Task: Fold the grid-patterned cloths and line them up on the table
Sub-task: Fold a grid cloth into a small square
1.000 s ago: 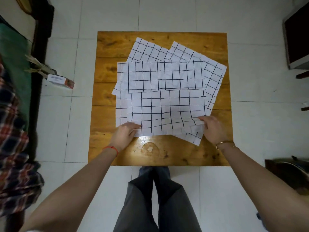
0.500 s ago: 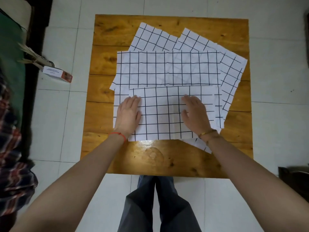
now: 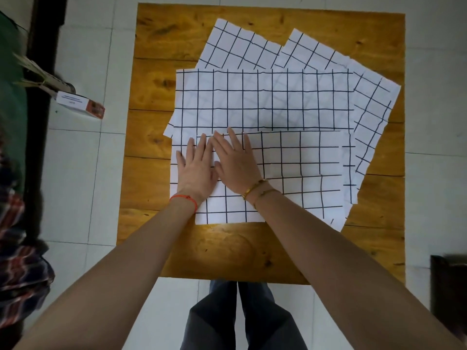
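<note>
Several white cloths with black grid lines lie overlapped on a wooden table (image 3: 182, 246). The nearest one is a folded cloth (image 3: 303, 178), its folded flap lying flat on top. My left hand (image 3: 197, 168) and my right hand (image 3: 235, 165) press flat on the folded cloth's left end, side by side with fingers straight. Behind it lies a wide unfolded cloth (image 3: 262, 99). Two more cloths fan out at the back (image 3: 240, 46) and at the right (image 3: 371, 104), partly covered by the others.
The table stands on a white tiled floor. A small white and red box (image 3: 80, 104) juts out at the left beside a dark frame and green surface. Plaid fabric (image 3: 17, 261) hangs at the lower left. A dark object (image 3: 449, 286) is at the right edge.
A second ago my hands held the cloth's near edge; they folded it away from me and laid flat. Since then my right hand slid left beside my left hand.
</note>
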Action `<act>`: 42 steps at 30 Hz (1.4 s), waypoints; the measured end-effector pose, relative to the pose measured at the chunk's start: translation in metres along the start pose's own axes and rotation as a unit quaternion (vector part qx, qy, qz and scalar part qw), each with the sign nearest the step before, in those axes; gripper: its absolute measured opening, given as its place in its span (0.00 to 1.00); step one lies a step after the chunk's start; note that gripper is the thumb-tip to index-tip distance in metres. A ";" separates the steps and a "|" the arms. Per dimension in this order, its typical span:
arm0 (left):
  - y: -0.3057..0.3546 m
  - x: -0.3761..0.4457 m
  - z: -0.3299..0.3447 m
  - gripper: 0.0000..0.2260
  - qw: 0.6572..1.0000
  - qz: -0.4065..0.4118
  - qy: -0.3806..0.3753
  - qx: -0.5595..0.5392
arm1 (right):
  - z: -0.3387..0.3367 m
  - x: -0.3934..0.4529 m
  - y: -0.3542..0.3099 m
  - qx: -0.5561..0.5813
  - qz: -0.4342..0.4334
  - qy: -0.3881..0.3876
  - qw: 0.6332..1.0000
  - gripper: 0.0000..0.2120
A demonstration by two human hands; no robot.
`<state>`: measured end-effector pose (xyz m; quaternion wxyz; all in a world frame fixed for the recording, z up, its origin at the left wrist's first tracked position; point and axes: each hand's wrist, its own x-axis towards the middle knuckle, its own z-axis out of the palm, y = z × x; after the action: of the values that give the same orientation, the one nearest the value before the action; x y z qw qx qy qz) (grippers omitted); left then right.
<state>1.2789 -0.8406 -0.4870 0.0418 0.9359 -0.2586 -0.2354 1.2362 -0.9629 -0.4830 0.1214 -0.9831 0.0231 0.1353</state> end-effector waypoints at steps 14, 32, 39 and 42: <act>-0.006 -0.004 0.006 0.30 0.999 0.015 0.016 0.026 | 0.004 -0.052 0.098 -0.049 0.100 0.008 0.994 0.27; 0.002 -0.015 0.004 0.29 0.993 -0.028 0.085 -0.079 | -0.010 -0.104 0.165 0.010 0.251 0.066 0.966 0.28; 0.007 -0.043 0.009 0.15 0.944 -0.208 0.151 -0.204 | -0.006 -0.107 0.113 0.064 0.152 0.073 0.984 0.25; 0.008 -0.048 0.009 0.14 0.918 -0.274 0.120 -0.259 | 0.003 -0.110 0.101 0.069 0.126 0.056 0.988 0.25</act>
<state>1.2348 -0.8229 -0.4736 0.2478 0.9477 0.0851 -0.1821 1.1220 -1.0585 -0.4792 0.1699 -0.9676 0.1624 0.0926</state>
